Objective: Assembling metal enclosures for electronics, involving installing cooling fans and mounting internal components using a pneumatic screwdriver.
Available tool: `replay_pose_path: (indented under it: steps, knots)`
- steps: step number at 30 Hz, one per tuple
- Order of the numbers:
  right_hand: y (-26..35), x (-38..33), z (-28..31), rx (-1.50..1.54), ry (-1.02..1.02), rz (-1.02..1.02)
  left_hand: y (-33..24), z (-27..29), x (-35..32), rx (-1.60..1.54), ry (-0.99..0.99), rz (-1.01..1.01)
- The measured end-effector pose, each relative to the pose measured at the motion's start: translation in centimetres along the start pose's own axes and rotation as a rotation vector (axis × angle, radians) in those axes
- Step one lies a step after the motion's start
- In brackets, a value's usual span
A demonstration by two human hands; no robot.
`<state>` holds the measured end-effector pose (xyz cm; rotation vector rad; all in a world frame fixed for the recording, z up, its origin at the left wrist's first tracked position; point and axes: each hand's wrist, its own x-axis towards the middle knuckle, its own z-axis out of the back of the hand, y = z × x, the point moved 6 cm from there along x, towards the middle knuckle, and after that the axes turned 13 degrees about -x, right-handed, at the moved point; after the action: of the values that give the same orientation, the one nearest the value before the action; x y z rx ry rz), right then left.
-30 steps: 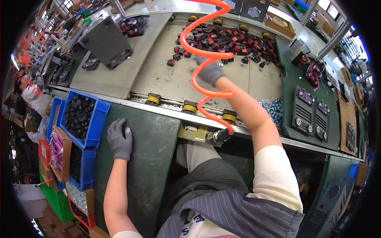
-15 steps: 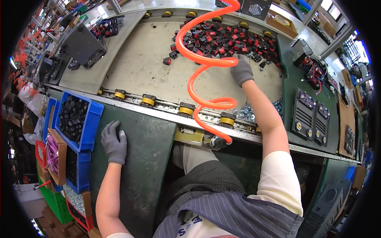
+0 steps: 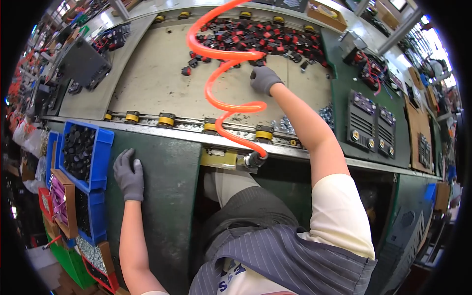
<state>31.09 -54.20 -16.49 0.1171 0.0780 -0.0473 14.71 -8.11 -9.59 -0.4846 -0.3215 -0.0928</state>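
Note:
My right hand (image 3: 266, 80), in a grey glove, is over the pale board just short of a heap of small black-and-red switch-like parts (image 3: 265, 42). Its fingers are curled in; whatever they hold, if anything, is hidden. A dark piece shows right beside the fingertips, and I cannot tell whether it is gripped. An orange coiled hose (image 3: 221, 105) hangs to the left of this hand. My left hand (image 3: 130, 176), gloved too, rests open on the green worktop (image 3: 167, 196), its fingers stretched out, beside a blue bin of black round caps (image 3: 79, 150).
A rail with yellow-and-black rollers (image 3: 166, 119) runs along the bench's near edge. Loose silver screws (image 3: 326, 115) lie right of my right forearm. Dark panels with fittings (image 3: 361, 120) sit on the right green surface. A grey metal case (image 3: 84, 64) stands far left.
My right hand has drawn back from the heap, toward me and leftward, its fingers now curled. The whole view has shifted slightly. My left hand stays on the worktop.

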Motion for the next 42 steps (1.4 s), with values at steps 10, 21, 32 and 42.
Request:
replay_pose_path:
  steps: [10, 21, 32, 42]
  knots:
    - [-24.9, -10.4, 4.7, 0.958, -0.279, -0.393, -0.1, -0.1, -0.2, -0.005, -0.013, -0.003]
    - [-17.0, -14.4, 6.3, -0.523, -0.180, -0.580, -0.3, -0.2, 0.1, -0.073, -0.030, -0.040]
    - [-3.1, -6.4, 5.3, -0.381, -0.080, -0.178, 0.0, 0.3, -0.4, -0.051, -0.056, 0.007]
    - [-2.4, -11.6, 12.6, 0.450, -0.287, 0.152, 0.2, 0.7, -0.4, -0.100, -0.076, -0.017]
